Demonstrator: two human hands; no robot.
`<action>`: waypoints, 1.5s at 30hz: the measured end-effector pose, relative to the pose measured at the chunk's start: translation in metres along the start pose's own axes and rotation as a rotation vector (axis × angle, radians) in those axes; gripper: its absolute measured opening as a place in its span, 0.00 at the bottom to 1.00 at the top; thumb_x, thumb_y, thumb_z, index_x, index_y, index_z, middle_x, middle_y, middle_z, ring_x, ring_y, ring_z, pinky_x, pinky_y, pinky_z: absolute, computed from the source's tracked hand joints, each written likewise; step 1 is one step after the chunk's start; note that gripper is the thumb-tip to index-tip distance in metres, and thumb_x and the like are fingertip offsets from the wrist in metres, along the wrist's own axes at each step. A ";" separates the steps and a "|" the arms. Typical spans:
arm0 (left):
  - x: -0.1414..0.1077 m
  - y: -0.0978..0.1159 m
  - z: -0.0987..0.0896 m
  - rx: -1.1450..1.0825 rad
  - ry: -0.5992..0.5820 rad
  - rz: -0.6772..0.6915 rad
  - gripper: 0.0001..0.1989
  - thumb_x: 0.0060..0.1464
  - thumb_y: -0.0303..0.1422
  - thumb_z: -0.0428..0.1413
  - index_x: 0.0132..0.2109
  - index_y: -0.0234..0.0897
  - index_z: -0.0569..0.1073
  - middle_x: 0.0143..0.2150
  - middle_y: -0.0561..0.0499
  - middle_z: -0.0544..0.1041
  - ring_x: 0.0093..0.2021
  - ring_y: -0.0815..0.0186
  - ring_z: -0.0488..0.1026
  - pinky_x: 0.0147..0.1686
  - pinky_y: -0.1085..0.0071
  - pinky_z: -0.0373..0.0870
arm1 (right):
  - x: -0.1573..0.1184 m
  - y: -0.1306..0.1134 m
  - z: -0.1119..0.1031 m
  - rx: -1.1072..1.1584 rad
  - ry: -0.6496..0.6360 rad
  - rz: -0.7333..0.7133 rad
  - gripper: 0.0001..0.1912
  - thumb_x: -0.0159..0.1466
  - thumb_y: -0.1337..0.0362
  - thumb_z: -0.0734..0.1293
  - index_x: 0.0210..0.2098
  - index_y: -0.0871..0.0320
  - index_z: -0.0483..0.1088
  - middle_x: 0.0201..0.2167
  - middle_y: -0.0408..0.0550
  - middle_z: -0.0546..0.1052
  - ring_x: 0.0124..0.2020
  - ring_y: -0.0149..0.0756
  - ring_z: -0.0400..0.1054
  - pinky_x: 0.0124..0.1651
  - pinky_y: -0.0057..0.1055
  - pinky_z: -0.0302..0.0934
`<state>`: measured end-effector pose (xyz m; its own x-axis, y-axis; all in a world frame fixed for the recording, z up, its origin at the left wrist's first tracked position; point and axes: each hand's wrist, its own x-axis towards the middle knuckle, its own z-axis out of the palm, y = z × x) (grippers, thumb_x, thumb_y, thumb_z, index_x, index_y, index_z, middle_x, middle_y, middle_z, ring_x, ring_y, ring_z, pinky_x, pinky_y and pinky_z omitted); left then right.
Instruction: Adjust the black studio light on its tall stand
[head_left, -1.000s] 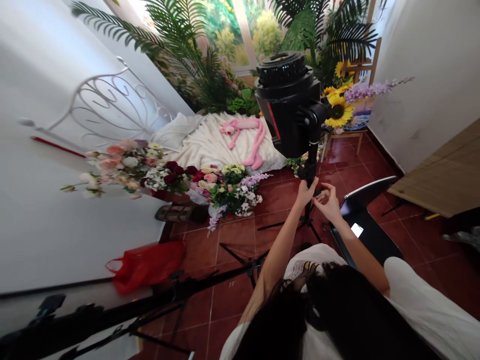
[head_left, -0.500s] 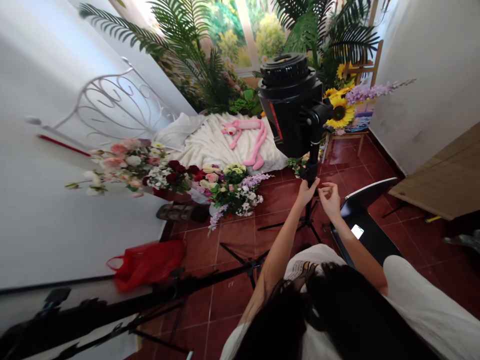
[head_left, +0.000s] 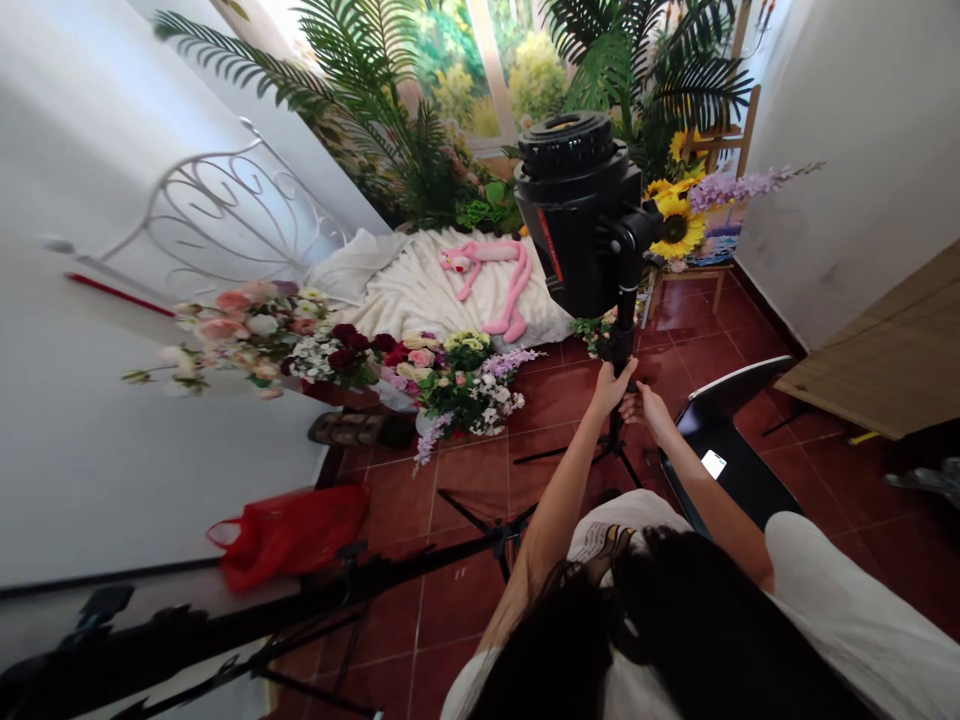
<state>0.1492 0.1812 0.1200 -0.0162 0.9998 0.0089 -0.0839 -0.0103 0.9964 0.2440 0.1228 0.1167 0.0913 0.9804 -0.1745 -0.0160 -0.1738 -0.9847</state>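
A black studio light stands upright in front of me on a slim black light stand. Just below the bracket, my left hand is wrapped round the stand's pole. My right hand is slightly lower, on the pole's right side, its fingers curled in against the stand near a small dark knob. Exactly what those fingertips grip is partly hidden.
Another black stand slants across the lower left. A black chair holding a lit phone is at my right. Flowers, a red bag and a bed with a pink plush toy lie beyond.
My right hand has moved left and slightly down, from beside the stand onto it, and its fingers have curled in. The left hand keeps its hold on the pole.
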 end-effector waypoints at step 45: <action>0.000 0.005 -0.001 -0.120 -0.024 -0.067 0.08 0.49 0.33 0.65 0.37 0.35 0.77 0.39 0.49 0.80 0.44 0.64 0.76 0.53 0.65 0.68 | -0.012 -0.013 -0.010 0.545 -0.116 0.437 0.17 0.58 0.50 0.72 0.30 0.56 0.68 0.19 0.37 0.65 0.17 0.25 0.54 0.20 0.24 0.51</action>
<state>0.1481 0.1813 0.1253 0.0171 0.9984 -0.0540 -0.2023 0.0563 0.9777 0.2536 0.1127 0.1319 -0.1435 0.8405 -0.5224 -0.5262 -0.5119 -0.6790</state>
